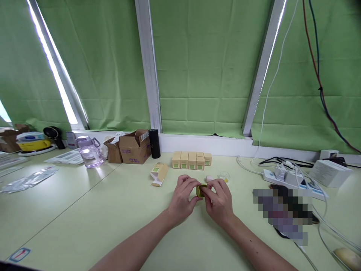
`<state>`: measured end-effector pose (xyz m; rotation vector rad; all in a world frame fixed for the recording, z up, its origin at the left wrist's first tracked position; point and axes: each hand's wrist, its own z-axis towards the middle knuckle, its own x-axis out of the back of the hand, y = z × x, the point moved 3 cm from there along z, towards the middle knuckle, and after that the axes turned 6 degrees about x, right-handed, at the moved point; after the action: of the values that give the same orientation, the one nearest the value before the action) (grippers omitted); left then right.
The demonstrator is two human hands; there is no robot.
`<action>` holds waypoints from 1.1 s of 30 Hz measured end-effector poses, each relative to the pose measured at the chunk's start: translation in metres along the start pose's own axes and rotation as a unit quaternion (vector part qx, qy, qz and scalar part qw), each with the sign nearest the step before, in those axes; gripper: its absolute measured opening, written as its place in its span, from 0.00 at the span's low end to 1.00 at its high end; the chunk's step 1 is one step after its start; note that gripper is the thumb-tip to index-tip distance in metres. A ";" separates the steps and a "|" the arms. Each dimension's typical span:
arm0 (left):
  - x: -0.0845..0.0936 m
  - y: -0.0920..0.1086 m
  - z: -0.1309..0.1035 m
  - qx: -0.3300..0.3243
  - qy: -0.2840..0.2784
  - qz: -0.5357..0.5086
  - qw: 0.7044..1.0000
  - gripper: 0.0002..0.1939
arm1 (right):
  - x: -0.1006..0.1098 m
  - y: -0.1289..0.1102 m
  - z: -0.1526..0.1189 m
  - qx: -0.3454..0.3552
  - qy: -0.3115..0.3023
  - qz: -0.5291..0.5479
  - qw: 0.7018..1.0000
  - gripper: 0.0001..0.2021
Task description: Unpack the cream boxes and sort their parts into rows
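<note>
Between my two hands is a small olive-yellow container (200,191). My left hand (184,197) grips it from the left, with thumb and fingers at its edge. My right hand (218,199) pinches its right side, fingertips partly over the opening. Just beyond my right hand lie a small pinkish-white piece (209,178) and a clear round dish (225,176) with something yellow in it. An opened small carton (159,174) lies to the left, flaps out. Several small tan boxes (192,160) stand in a group farther back.
Cardboard boxes (135,146), a black cylinder (154,143) and a purple water jug (90,151) stand at the back left. On the right are a power strip (295,182) with cables, a white box (329,173) and blurred phone-like items (282,214).
</note>
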<state>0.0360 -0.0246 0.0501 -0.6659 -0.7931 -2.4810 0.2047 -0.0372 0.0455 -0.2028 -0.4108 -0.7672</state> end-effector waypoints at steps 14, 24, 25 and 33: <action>0.002 0.000 0.001 -0.019 0.021 0.010 1.000 0.19 | 0.004 -0.007 0.008 0.019 0.031 0.001 0.999 0.10; 0.003 -0.002 0.003 -0.009 0.027 0.008 1.000 0.19 | 0.002 -0.008 0.007 0.029 0.026 -0.013 0.999 0.09; 0.003 -0.002 0.003 -0.008 0.027 0.008 1.000 0.19 | 0.001 -0.008 0.007 0.030 0.026 -0.014 0.999 0.09; 0.003 -0.003 0.003 -0.003 0.033 0.011 0.999 0.20 | 0.001 -0.009 0.007 0.037 0.032 -0.015 0.999 0.09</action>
<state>0.0327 -0.0212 0.0532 -0.5880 -0.7487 -2.4724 0.1972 -0.0421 0.0522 -0.1026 -0.3807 -0.7851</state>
